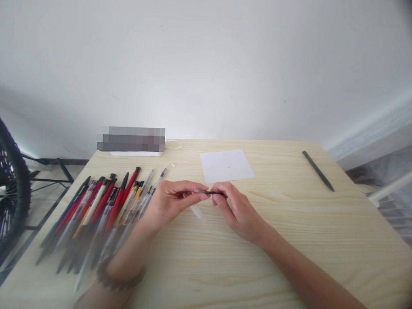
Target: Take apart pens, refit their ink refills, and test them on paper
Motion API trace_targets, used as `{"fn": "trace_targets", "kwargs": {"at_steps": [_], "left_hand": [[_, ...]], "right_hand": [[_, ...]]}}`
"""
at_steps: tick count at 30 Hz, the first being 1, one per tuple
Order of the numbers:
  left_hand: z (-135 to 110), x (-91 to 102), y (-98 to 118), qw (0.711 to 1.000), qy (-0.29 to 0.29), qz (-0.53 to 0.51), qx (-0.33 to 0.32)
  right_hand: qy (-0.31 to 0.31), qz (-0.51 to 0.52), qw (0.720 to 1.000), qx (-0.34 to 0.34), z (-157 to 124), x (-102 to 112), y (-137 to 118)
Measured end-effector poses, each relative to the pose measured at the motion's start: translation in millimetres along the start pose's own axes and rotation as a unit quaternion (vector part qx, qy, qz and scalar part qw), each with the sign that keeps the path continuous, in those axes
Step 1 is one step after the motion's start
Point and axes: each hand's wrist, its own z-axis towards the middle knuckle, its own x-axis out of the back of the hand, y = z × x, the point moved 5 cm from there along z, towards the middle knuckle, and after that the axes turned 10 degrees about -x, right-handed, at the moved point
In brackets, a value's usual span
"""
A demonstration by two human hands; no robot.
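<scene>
My left hand and my right hand meet over the middle of a light wooden table. Both pinch a thin dark pen refill with a small metal spring at its left end, held level between the fingertips. A clear pen barrel lies on the table just under my left hand's fingers. A row of several pens, red, black, blue, yellow and clear, lies to the left of my left hand. A beaded bracelet is on my left wrist.
A white sheet of paper lies just beyond my hands. A single black pen rests at the far right of the table. A white box with a blurred label stands at the back left. A black wire chair is at the left edge.
</scene>
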Motion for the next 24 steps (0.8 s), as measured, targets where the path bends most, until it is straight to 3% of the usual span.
{"fn": "trace_targets", "kwargs": {"at_steps": [8,17,24], "left_hand": [[0.5,-4.0,-1.4,0.999,-0.015,-0.043,0.016],[2.2,18.2,-6.9,0.987,0.156,0.020,0.040],[2.4,26.5,-8.1,0.974,0.225,-0.005,0.035]], "right_hand": [[-0.004,0.014,1.000,-0.007,-0.9,-1.4,3.3],[0.064,0.009,0.998,-0.012,2.0,12.6,8.2],[0.078,0.000,0.997,-0.027,2.6,15.1,12.6]]}}
